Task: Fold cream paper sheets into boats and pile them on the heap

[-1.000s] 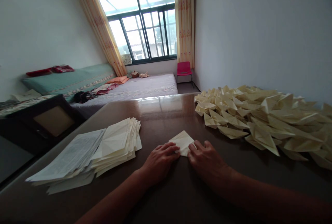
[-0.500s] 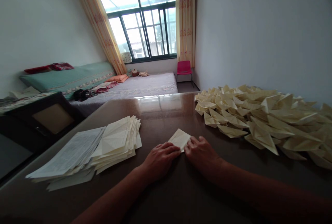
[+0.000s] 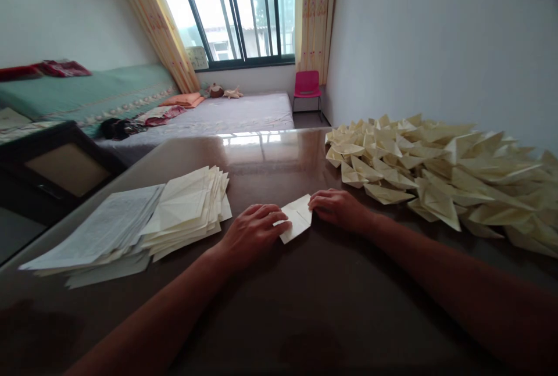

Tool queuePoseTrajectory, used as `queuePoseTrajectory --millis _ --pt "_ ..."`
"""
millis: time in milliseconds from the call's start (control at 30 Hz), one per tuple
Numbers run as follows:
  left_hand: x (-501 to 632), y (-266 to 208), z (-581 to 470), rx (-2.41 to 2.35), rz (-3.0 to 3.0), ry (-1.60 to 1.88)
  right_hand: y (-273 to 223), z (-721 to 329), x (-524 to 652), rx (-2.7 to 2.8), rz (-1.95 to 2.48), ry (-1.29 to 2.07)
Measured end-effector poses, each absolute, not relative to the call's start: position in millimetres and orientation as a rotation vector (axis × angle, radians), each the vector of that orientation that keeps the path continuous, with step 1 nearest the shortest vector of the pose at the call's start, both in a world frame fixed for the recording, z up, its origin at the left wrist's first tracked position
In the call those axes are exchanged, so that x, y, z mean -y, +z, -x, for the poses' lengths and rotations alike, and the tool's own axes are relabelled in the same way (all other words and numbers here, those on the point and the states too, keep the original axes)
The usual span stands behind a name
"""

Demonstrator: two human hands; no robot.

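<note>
A small folded sheet of cream paper [image 3: 298, 221] lies on the dark table between my hands, with crease lines showing across it. At its left edge my left hand [image 3: 257, 225] has bent fingers closed on the paper. The far right corner is pinched by my right hand [image 3: 335, 208], whose fingertips are partly hidden. Left of my hands is a stack of creased cream sheets [image 3: 185, 207], overlapping a pile of printed white papers [image 3: 108, 219]. To the right, a large heap of folded paper boats [image 3: 418, 169] covers that side of the table.
The shiny brown table [image 3: 265, 158] reaches toward a bed [image 3: 248, 111] and a window. Beside the bed stands a pink chair [image 3: 307, 85]. A dark cabinet [image 3: 61, 161] is at the left, and a pale wall rises on the right.
The view has tilted down. My hands have moved apart, showing more of the paper, which has been turned. My right hand has shifted to its far right corner.
</note>
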State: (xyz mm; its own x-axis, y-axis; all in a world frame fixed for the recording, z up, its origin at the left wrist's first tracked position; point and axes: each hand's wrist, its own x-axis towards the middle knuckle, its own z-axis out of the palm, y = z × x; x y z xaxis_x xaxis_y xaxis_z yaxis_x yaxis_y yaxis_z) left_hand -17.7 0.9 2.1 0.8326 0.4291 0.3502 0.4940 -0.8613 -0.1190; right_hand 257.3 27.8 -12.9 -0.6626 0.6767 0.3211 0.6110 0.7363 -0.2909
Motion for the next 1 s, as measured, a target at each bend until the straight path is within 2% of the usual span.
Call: queuePoseTrajectory --millis 100,200,300,433,767,1000 --pt "5 3 14 0.609 2.832 -0.491 -18 -256 -34 2.487 0.885 0.355" --pt "13 0 5 0.538 2.862 -0.441 -17 -252 -33 2.523 0.832 0.315" --pt "21 -5 -3 0.566 2.890 -0.411 -13 -250 -27 2.616 0.810 0.288" --pt "25 -10 -10 0.672 2.918 -0.463 -6 -253 -18 2.676 0.787 0.441" --pt "16 -12 -15 1.435 3.062 -0.575 8 -262 -18 2.701 0.805 0.753" --pt "15 -13 -17 1.601 3.089 -0.536 -6 -249 -14 2.577 0.985 0.697"
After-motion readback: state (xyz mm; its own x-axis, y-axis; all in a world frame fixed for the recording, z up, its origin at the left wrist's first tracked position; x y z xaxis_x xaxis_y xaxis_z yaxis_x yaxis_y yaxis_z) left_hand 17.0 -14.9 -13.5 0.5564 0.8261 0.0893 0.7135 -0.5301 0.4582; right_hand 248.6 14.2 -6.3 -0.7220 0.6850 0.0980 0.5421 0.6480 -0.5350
